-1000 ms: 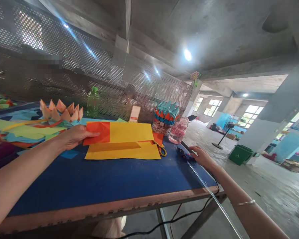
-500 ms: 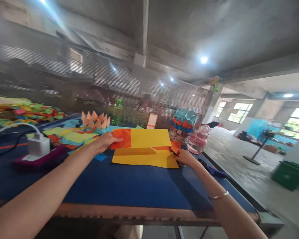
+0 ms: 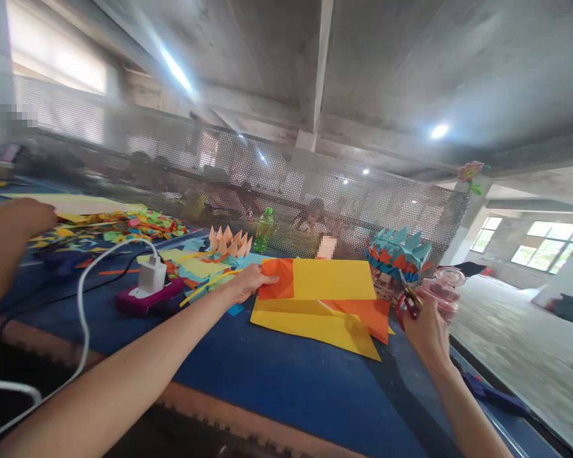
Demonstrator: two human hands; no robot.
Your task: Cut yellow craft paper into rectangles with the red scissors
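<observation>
My left hand (image 3: 252,282) pinches the left end of a yellow paper strip (image 3: 334,278), where an orange paper square (image 3: 277,280) lies over it under my thumb. Below the strip, a larger yellow sheet (image 3: 310,327) rests on the table, with an orange sheet (image 3: 370,316) partly over its right side. My right hand (image 3: 427,327) is raised at the right and closed round red-handled scissors (image 3: 409,302), blades pointing up and away from the paper. Behind that hand stands a pink clear jar (image 3: 443,287), partly covered by it.
A spiky blue and orange paper piece (image 3: 398,251) tops a basket. Farther left are a green bottle (image 3: 264,230), a peach paper crown (image 3: 230,242), paper scraps (image 3: 124,230) and a white charger (image 3: 151,275) with its cable. Another person's arm (image 3: 9,242) reaches in at the far left.
My right hand has lifted the scissors up and right, away from the paper's edge. My left hand keeps its hold. The view has turned left, bringing another person's arm into sight.
</observation>
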